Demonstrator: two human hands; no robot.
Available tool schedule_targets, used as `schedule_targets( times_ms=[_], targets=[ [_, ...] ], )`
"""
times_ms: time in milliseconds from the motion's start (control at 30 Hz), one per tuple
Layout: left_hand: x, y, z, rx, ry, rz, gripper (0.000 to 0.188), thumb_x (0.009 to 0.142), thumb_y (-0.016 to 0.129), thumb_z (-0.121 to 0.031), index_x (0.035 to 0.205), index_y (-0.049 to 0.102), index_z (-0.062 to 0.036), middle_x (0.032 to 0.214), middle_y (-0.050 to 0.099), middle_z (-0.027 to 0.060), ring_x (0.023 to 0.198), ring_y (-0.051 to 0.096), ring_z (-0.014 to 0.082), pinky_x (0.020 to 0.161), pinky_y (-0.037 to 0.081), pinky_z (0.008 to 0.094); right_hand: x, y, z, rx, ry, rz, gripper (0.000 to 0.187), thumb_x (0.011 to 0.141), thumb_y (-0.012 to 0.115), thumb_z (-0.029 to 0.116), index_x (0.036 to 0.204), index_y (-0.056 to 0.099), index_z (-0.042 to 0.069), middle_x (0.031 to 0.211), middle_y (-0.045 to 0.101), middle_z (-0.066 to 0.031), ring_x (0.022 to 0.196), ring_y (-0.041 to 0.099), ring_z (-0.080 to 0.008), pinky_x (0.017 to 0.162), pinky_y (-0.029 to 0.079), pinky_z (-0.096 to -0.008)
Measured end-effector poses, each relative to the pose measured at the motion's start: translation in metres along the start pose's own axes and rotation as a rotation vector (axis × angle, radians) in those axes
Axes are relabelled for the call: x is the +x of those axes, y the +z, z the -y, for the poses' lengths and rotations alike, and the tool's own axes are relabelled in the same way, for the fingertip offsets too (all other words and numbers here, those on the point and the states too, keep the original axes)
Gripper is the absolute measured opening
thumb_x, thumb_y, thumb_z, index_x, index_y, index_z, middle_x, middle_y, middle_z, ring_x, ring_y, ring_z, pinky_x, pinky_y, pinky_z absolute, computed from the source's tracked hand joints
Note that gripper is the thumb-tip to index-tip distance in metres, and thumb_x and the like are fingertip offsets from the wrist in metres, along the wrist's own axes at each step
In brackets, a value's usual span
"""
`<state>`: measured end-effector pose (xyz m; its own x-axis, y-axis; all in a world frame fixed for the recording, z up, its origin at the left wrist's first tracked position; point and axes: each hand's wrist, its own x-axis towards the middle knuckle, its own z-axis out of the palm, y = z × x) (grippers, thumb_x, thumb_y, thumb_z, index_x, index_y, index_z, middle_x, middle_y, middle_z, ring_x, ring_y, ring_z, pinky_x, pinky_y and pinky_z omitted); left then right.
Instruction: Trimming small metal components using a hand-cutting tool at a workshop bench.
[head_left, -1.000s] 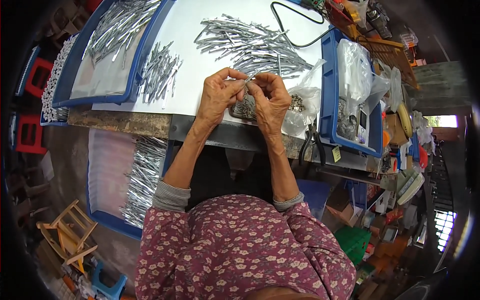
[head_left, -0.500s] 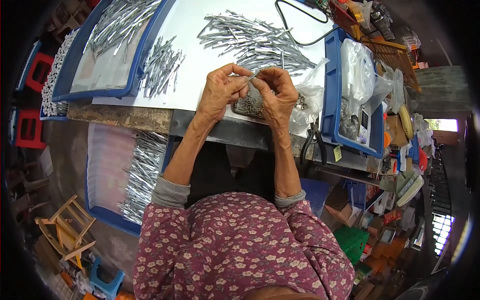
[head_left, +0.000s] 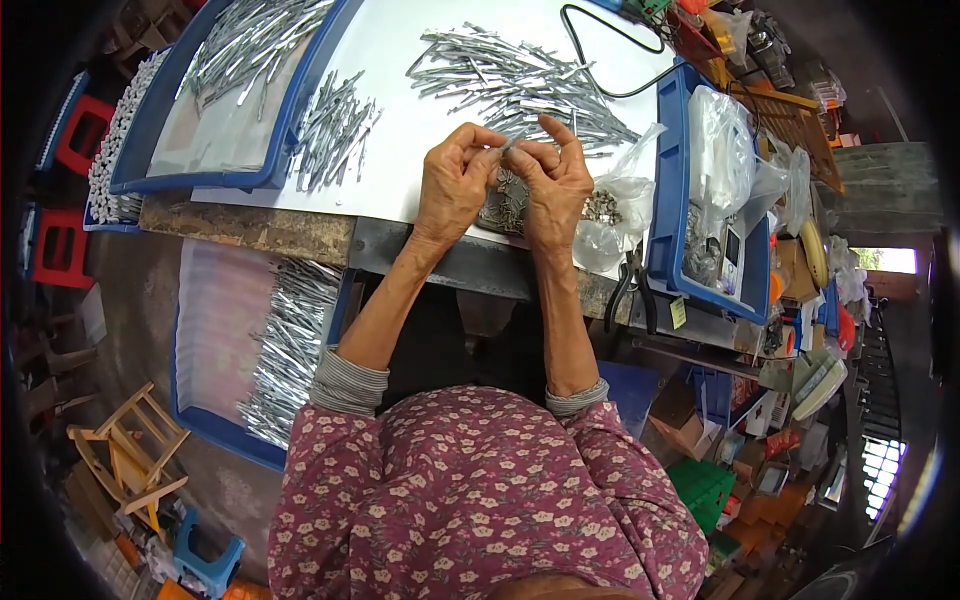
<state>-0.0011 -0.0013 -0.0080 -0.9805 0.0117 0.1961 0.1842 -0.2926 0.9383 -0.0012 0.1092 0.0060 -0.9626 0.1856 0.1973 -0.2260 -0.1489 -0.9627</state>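
Above the front edge of the table, my left hand [head_left: 457,187] and my right hand [head_left: 556,188] meet fingertip to fingertip. Both pinch a small grey metal piece [head_left: 508,147], mostly hidden by the fingers, so its exact kind does not show. Below and between the hands lies a dark shallow tray [head_left: 503,210] of small brownish metal parts. Past my fingertips spreads a large pile of thin silvery metal strips [head_left: 520,80]. A smaller heap of strips [head_left: 335,130] is on the white tabletop to the left.
A blue tray of strips [head_left: 285,110] stands at the left, another blue tray [head_left: 185,405] sits low beside the table. To the right are a clear plastic bag [head_left: 625,190], black-handled pliers [head_left: 630,292] at the edge and a blue bin [head_left: 662,215]. A black cable [head_left: 575,45] curves behind.
My right index finger has lifted and straightened upward, while the thumbs stay together at the small piece. The whole view has shifted slightly.
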Motion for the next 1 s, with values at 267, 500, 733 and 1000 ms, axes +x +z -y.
schedule_targets(
  times_ms=[267, 500, 733, 1000],
  targets=[
    [0.001, 0.002, -0.002, -0.054, 0.038, -0.050, 0.008, 0.085, 0.050, -0.002, 0.087, 0.055, 0.0030, 0.059, 0.049, -0.0013, 0.053, 0.041, 0.0021, 0.046, 0.032, 0.0169, -0.012, 0.014, 0.000, -0.349, -0.183, -0.010, 0.035, 0.083, 0.053, 0.004, 0.113, 0.042, -0.008, 0.072, 0.059, -0.0069, 0.066, 0.056, -0.0107, 0.059, 0.045, -0.0220],
    [0.001, 0.000, -0.004, -0.265, -0.085, 0.006, 0.009, 0.085, 0.051, -0.001, 0.090, 0.056, 0.0040, 0.064, 0.052, -0.0001, 0.054, 0.043, 0.0025, 0.047, 0.035, 0.0152, -0.002, 0.004, 0.002, 0.028, 0.076, -0.004, 0.034, 0.087, 0.054, 0.014, 0.110, 0.044, -0.008, 0.073, 0.057, -0.0068, 0.063, 0.054, -0.0106, 0.060, 0.045, -0.0222],
    [0.001, -0.004, -0.005, -0.326, -0.099, 0.053, 0.012, 0.086, 0.054, -0.006, 0.093, 0.055, 0.0025, 0.064, 0.053, 0.0003, 0.048, 0.039, 0.0004, 0.042, 0.027, 0.0121, 0.000, 0.002, 0.004, 0.064, 0.139, 0.039, 0.033, 0.088, 0.053, 0.017, 0.109, 0.046, -0.008, 0.068, 0.055, -0.0044, 0.060, 0.050, -0.0077, 0.055, 0.042, -0.0200],
    [0.000, -0.006, -0.007, -0.348, -0.134, 0.010, 0.009, 0.084, 0.051, -0.002, 0.089, 0.055, 0.0033, 0.062, 0.051, -0.0008, 0.053, 0.042, 0.0021, 0.044, 0.030, 0.0142, -0.006, 0.015, -0.002, -0.205, -0.042, 0.008, 0.037, 0.080, 0.061, 0.008, 0.110, 0.045, -0.007, 0.074, 0.056, -0.0036, 0.065, 0.051, -0.0077, 0.056, 0.040, -0.0196]
  ],
)
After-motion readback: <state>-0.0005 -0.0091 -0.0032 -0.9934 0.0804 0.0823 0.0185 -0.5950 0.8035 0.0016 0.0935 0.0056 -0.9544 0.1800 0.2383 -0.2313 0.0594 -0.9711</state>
